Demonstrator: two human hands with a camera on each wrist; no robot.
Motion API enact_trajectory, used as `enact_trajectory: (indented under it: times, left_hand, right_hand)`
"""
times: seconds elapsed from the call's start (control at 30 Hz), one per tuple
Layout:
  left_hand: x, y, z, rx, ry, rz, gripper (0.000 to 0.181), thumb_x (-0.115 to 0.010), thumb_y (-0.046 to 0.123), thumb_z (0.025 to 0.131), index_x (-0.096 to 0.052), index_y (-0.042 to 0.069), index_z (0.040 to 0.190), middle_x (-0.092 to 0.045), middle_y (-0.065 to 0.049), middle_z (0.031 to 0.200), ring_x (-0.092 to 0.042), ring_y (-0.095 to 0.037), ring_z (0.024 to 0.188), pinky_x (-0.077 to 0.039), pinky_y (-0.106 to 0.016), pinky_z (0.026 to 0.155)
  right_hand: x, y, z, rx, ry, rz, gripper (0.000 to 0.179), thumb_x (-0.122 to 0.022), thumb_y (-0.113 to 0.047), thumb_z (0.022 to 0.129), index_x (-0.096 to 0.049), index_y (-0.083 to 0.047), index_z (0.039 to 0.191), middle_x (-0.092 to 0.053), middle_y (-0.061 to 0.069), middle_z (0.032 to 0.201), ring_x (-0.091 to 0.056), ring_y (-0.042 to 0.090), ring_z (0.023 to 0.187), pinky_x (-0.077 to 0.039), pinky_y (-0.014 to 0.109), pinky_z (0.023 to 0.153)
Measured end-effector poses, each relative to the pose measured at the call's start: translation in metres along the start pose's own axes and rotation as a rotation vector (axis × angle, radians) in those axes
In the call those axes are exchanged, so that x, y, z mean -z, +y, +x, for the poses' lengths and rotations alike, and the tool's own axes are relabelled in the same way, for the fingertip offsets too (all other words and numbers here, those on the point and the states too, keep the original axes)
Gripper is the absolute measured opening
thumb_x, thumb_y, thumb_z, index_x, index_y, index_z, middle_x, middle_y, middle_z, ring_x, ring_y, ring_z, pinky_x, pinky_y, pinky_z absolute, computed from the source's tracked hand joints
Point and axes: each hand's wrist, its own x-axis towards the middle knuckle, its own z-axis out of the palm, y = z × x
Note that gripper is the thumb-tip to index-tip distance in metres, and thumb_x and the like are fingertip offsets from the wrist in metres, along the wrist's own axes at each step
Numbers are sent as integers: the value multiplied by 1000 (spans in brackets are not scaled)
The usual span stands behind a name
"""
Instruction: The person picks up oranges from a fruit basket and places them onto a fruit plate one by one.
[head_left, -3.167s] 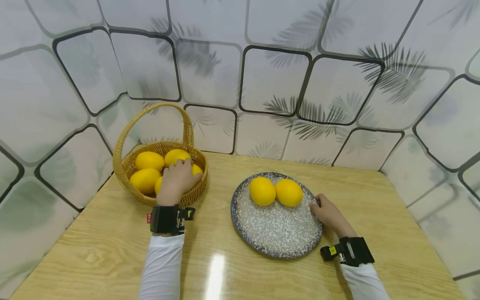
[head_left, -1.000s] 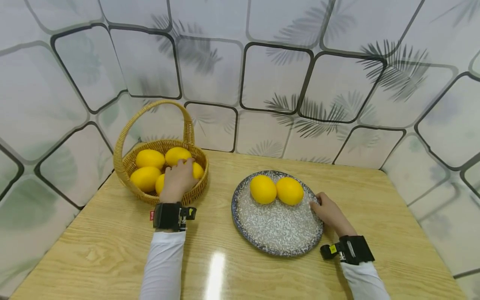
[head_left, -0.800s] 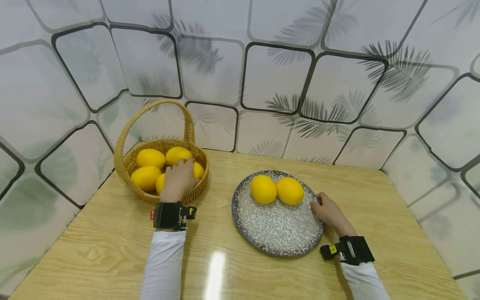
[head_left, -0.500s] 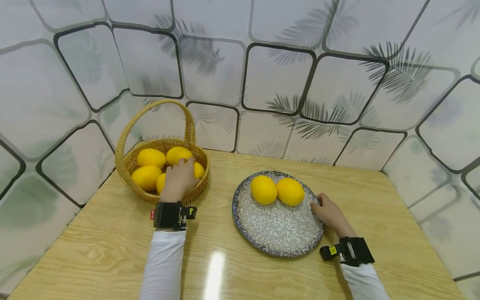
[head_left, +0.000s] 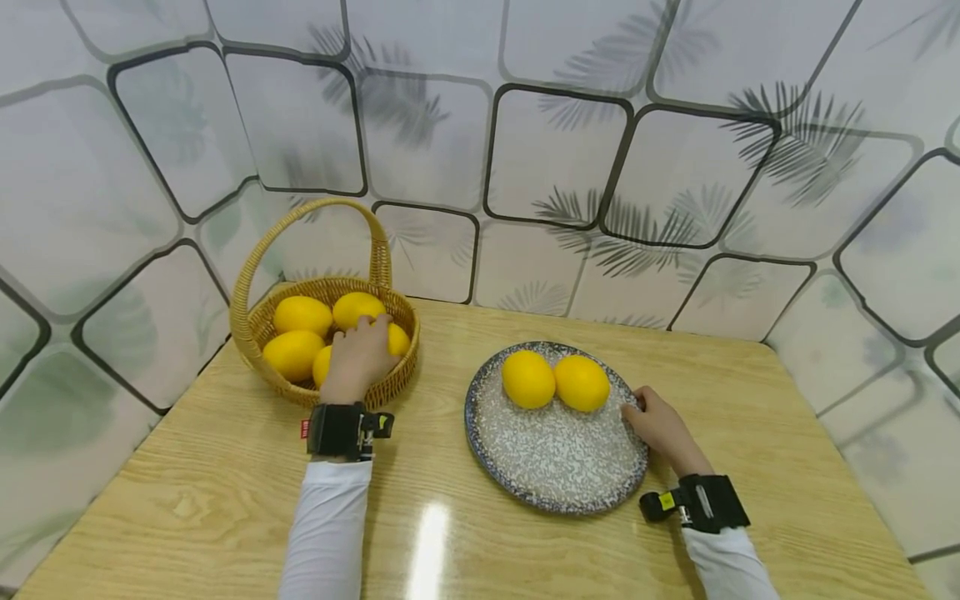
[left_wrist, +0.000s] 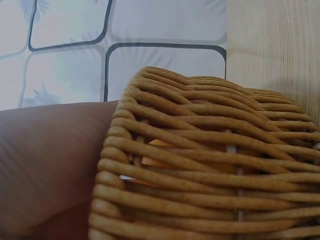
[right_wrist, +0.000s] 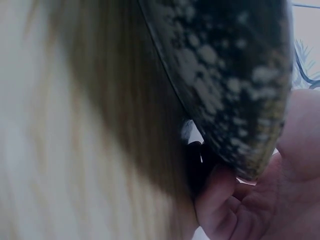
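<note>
My left hand [head_left: 360, 358] reaches into the wicker basket [head_left: 397, 387], its fingers curled over a lemon [head_left: 398, 340] at the basket's right side. The palm hides part of that lemon, and the lower fingers are out of sight. In the left wrist view, the basket's woven wall [left_wrist: 215, 165] stands close beside the wrist. My right hand [head_left: 660, 425] grips the right rim of a speckled grey plate [head_left: 562, 462], thumb on top and fingers curled beneath. Two lemons, a left one [head_left: 528, 379] and a right one [head_left: 582, 383], lie side by side on the plate's far half.
More lemons, such as one at the basket's front left [head_left: 293, 356], fill the basket. Its tall arched handle [head_left: 251, 267] rises at the left. Patterned wall panels [head_left: 555, 158] enclose the back and sides of the wooden table [head_left: 187, 517].
Since the oldest frame, the left thumb has drawn in slightly at the basket's right side. The right hand, the plate and its two lemons stay where they were.
</note>
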Motion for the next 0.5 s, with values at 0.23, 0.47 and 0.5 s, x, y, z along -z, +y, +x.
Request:
enact_trajectory:
  times: [0.23, 0.47, 0.5]
  left_hand:
    - [1, 1, -1, 0, 3, 11, 66, -62, 29, 91, -39, -4, 144, -46, -37, 138, -50, -54, 116, -39, -67, 101]
    - [0, 1, -1, -5, 4, 13, 65, -62, 28, 91, -39, -3, 144, -48, -37, 137, -51, -53, 114, -41, -67, 100]
    - [-1, 1, -1, -5, 4, 13, 65, -62, 28, 91, -39, -3, 144, -48, -37, 137, -51, -53, 114, -41, -67, 100]
  right_hand:
    - [1, 0, 0, 15, 3, 3, 43, -43, -26, 98, -45, 7, 124, -52, 24, 108, -48, 32, 93, -40, 36, 71]
    - [1, -2, -2, 16, 5, 1, 43, -43, -25, 97, -46, 8, 124, -53, 24, 108, -49, 32, 93, -41, 36, 72]
    - [1, -2, -2, 14, 5, 4, 42, -43, -25, 97, -46, 8, 124, -53, 24, 108, -49, 32, 93, -41, 36, 72]
